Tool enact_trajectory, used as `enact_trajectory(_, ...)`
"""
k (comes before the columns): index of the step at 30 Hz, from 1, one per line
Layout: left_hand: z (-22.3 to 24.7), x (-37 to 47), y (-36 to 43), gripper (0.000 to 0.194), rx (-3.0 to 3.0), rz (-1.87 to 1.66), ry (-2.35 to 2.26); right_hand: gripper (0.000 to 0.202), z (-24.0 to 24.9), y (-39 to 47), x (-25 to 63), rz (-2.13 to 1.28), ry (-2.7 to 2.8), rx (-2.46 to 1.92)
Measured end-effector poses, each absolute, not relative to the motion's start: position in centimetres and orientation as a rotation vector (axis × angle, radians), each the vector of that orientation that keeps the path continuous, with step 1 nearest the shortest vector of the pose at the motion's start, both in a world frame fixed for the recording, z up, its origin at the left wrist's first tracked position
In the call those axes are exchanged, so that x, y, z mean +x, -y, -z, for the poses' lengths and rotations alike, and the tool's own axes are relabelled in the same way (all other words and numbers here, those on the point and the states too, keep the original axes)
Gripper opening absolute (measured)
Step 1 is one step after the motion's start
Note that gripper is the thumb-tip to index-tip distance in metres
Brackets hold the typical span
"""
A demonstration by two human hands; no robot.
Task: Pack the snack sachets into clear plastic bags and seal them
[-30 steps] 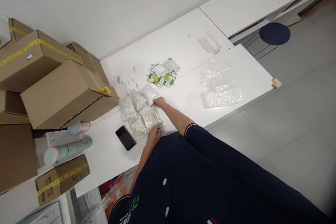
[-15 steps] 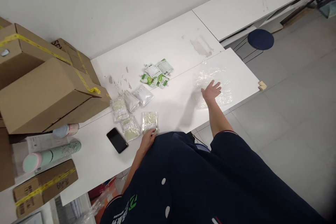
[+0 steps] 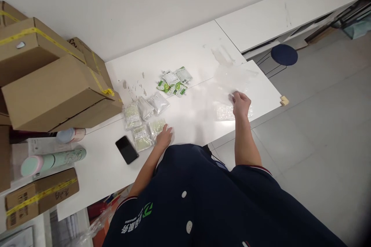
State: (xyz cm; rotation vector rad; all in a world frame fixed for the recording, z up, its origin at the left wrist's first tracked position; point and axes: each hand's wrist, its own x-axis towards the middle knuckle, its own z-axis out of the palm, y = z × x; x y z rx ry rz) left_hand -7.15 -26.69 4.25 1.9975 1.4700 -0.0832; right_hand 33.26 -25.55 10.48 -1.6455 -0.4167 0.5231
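My left hand (image 3: 164,137) lies with its fingers spread on a clear packet with pale green contents (image 3: 157,126). Beside it are two similar green packets (image 3: 143,138) and two whitish clear packets (image 3: 158,102). Further back sits a small pile of green-and-white spouted pouches (image 3: 174,81). Over the right part of the table, my right hand (image 3: 241,104) is closed in a pinch on a thin clear plastic bag (image 3: 232,79). The bag's upper part is lifted and blurred, while its lower part lies on the tabletop.
A black phone (image 3: 126,149) lies left of the packets. Taped cardboard boxes (image 3: 58,92), a mint-green bottle (image 3: 55,162) and a smaller taped box (image 3: 42,197) stand at the left. A wall runs behind the white table (image 3: 191,123). A blue stool (image 3: 284,54) stands at the right.
My right hand has gone from spread over the flat plastic bag to pinching and lifting it. My left hand has slid the nearest green packet left against its neighbour.
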Motion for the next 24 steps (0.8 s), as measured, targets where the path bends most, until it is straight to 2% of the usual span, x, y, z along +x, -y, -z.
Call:
enact_trajectory(3,-5.5,-5.3,26.1,0.040,1.647,-0.264,-1.371,0.018,-12.3,25.6,28.6,-0.775,0.347,-1.379)
enact_trajectory(8,-7.4,-2.5,24.0,0.077,1.107,-0.703,-1.283,0.015,-13.6,26.3,19.9,-1.187,0.286,-1.175)
enact_trajectory(9,-7.5,-2.6,23.6,0.076,1.083,-0.790,-1.290,0.015,-13.6,26.6,18.5,-1.257,0.273,-1.154)
enact_trajectory(11,-7.1,-3.6,23.0,0.059,1.059,-0.886,-1.271,0.016,-13.2,27.2,16.7,-1.366,0.233,-1.136)
enact_trajectory(14,-5.9,-6.2,23.2,0.037,1.034,-0.824,-1.241,0.020,-12.2,27.7,16.8,-1.433,0.193,-1.204)
enact_trajectory(18,-4.1,-8.2,25.3,0.031,1.184,-0.602,-1.301,0.031,-10.0,27.7,19.9,-1.283,0.282,-1.402)
enact_trajectory(24,-2.3,-5.2,27.6,0.014,1.386,-0.487,-1.386,0.038,-5.9,26.4,23.0,-1.062,0.278,-1.405)
